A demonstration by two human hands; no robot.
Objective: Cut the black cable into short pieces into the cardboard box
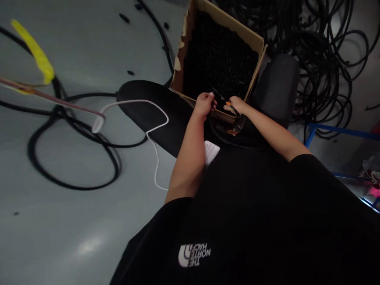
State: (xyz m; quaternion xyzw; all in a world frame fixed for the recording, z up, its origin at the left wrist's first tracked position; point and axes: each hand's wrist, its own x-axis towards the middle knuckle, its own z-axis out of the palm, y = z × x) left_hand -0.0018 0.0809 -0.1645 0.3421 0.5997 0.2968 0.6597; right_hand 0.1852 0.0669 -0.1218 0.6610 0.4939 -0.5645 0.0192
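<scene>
My left hand is closed, thumb against fingers, on a black cable piece at the near side of a cardboard box. Beside it, my right hand is wrapped round a tool with orange and black parts. The tool's dark front end points towards my left hand, and its exact shape is hard to make out. Many small black pieces fill the box, which stands between my knees. A black cable curves below my hands across my lap.
Coiled black cables lie on the floor at the upper right, above a blue metal frame. On the left are a looped black cable, a yellow strip and a white cord. Small black bits are scattered on the floor.
</scene>
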